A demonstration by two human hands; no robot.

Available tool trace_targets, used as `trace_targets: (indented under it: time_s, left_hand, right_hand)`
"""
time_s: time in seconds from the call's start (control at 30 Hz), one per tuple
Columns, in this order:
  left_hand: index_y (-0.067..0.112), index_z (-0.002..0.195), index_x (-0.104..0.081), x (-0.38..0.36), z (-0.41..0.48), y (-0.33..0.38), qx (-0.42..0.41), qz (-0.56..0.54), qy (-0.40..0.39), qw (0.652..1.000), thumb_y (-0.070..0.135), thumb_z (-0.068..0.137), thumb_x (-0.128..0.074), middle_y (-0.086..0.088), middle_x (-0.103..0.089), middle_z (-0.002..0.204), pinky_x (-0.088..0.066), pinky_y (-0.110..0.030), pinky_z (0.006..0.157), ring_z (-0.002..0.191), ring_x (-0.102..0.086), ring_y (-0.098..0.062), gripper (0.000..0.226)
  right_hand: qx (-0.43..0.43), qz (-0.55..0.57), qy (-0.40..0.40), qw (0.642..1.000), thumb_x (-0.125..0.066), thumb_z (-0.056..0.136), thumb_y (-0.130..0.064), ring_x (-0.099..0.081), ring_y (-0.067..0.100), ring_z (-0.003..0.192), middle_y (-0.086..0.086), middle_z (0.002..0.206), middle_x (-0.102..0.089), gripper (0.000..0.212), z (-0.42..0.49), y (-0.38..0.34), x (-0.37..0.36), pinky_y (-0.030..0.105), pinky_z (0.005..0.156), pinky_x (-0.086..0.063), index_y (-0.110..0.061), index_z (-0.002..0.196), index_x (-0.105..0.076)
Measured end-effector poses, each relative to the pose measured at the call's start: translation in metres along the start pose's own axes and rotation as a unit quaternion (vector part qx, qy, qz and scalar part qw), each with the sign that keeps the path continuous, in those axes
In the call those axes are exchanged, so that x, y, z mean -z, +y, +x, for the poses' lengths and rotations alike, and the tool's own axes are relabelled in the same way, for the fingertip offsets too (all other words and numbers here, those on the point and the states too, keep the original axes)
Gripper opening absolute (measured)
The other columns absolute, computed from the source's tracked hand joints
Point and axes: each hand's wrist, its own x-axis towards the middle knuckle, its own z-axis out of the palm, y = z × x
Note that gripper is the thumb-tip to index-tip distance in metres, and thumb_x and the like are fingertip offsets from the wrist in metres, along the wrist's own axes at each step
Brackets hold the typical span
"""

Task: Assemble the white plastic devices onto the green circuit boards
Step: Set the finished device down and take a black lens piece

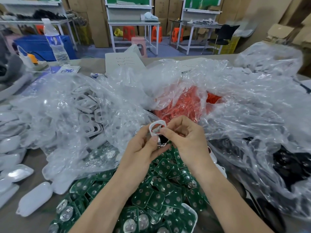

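A brown table (36,157) spread out under both hands, most of it buried. Crumpled clear plastic bags (235,101) lay beyond the hands and to either side of them. Directly below the hands and along both forearms sat a loose heap of green circuit boards (161,199), overlapping at every angle, some showing round metal contacts. To the left of the left hand, inside one bag, lay a pile of white frames (89,111) with rounded-square openings. Just beyond the hands a bag held red parts (190,101), too jumbled to make out singly. Well to the right of the right hand, dark parts (294,165) showed through the plastic. Farther left of the left forearm, smooth white covers (35,199) lay on the bare table, one of them near the edge of the green heap. Far beyond the left hand stood a water bottle (55,42), upright.

The left hand (143,148) and the right hand (188,142) met above the green heap, both clamped on one white plastic piece (156,122). The left hand's fingers curled behind it with the thumb pressed on its front; the right hand pinched its upper right edge between thumb and forefinger. The piece stood roughly upright — its open ring on top, a black part and a bit of metal in its lower half. Whether a green board sat inside it could not be told.
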Motion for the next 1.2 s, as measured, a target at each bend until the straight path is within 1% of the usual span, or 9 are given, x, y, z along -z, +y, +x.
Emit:
trace_targets:
  time_s: [0.13,0.27,0.33,0.4,0.53,0.67,0.8,1.03,1.2]
  left_hand:
    - [0.020,0.121,-0.064,-0.001,0.000,0.003,0.011,-0.011,0.008,1.000,-0.001,0.100,-0.044,-0.036,-0.053,0.123,-0.055,-0.028,0.090,0.114,-0.063,-0.032,0.036]
    - [0.023,0.113,-0.067,-0.002,0.001,0.003,0.026,-0.019,0.033,0.999,0.000,0.099,-0.048,-0.038,-0.056,0.113,-0.055,-0.021,0.083,0.110,-0.063,-0.037,0.033]
    - [0.018,0.119,-0.065,0.001,0.002,0.003,0.029,-0.026,0.051,0.998,0.002,0.098,-0.049,-0.026,-0.066,0.105,-0.055,-0.020,0.081,0.104,-0.067,-0.031,0.031]
    - [0.016,0.125,-0.060,0.003,0.002,0.003,0.024,-0.021,0.059,0.998,0.003,0.099,-0.049,-0.011,-0.073,0.106,-0.056,-0.019,0.080,0.100,-0.070,-0.021,0.031]
    - [0.021,0.121,-0.061,0.002,0.002,0.004,0.021,-0.019,0.075,0.997,0.005,0.099,-0.050,-0.008,-0.074,0.103,-0.056,-0.019,0.078,0.097,-0.072,-0.019,0.030]
    - [0.022,0.116,-0.063,0.003,0.002,0.006,0.027,-0.017,0.057,0.998,0.004,0.098,-0.050,-0.006,-0.075,0.101,-0.056,-0.019,0.077,0.095,-0.072,-0.020,0.028]
    - [0.017,0.118,-0.063,0.003,0.001,0.006,0.033,-0.019,0.041,0.998,0.003,0.097,-0.051,-0.015,-0.072,0.105,-0.057,-0.024,0.083,0.099,-0.071,-0.022,0.028]
    - [0.012,0.121,-0.062,-0.001,-0.002,0.006,0.039,0.026,-0.003,0.999,-0.001,0.099,-0.047,-0.009,-0.074,0.101,-0.058,-0.022,0.074,0.094,-0.073,-0.022,0.030]
    - [0.012,0.116,-0.063,0.000,-0.002,0.007,0.042,0.058,0.006,0.997,0.000,0.099,-0.048,-0.008,-0.074,0.093,-0.058,-0.022,0.068,0.086,-0.074,-0.023,0.026]
  right_hand:
    - [-0.008,-0.025,-0.002,1.000,-0.079,0.075,-0.016,-0.061,0.022,0.068,-0.007,0.072,-0.066,0.030,0.001,0.000,0.001,0.025,0.062,-0.052,-0.029,0.091,-0.058]
    - [-0.001,-0.041,-0.024,0.999,-0.078,0.077,-0.018,-0.059,0.020,0.065,-0.004,0.076,-0.065,0.031,0.001,-0.002,0.002,0.024,0.057,-0.049,-0.035,0.098,-0.063]
    - [0.008,-0.051,-0.069,0.996,-0.077,0.078,-0.017,-0.059,0.018,0.066,-0.003,0.083,-0.065,0.037,0.001,-0.004,0.007,0.024,0.059,-0.051,-0.043,0.101,-0.064]
    - [0.015,-0.098,-0.113,0.989,-0.077,0.078,-0.018,-0.062,0.014,0.069,-0.008,0.087,-0.066,0.035,0.001,-0.008,0.013,0.023,0.067,-0.054,-0.044,0.098,-0.067]
    - [0.032,-0.174,-0.116,0.977,-0.078,0.078,-0.022,-0.062,0.009,0.071,-0.015,0.094,-0.063,0.021,0.002,-0.011,0.016,0.026,0.076,-0.053,-0.040,0.088,-0.073]
    - [0.057,-0.198,-0.114,0.972,-0.079,0.076,-0.020,-0.058,0.007,0.073,-0.016,0.094,-0.060,0.025,0.003,-0.011,0.016,0.022,0.072,-0.052,-0.041,0.086,-0.071]
    - [0.053,-0.191,-0.103,0.975,-0.079,0.075,-0.015,-0.056,0.006,0.072,-0.018,0.094,-0.057,0.028,0.004,-0.008,0.016,0.011,0.069,-0.045,-0.038,0.076,-0.062]
    - [0.035,-0.142,-0.116,0.982,-0.075,0.079,-0.011,-0.059,0.018,0.077,-0.010,0.096,-0.059,0.023,0.007,-0.007,0.017,0.017,0.060,-0.051,-0.030,0.075,-0.064]
    - [0.028,-0.150,-0.127,0.980,-0.074,0.081,-0.011,-0.063,0.021,0.071,-0.003,0.083,-0.064,0.020,0.006,-0.007,0.018,0.017,0.059,-0.051,-0.029,0.080,-0.064]
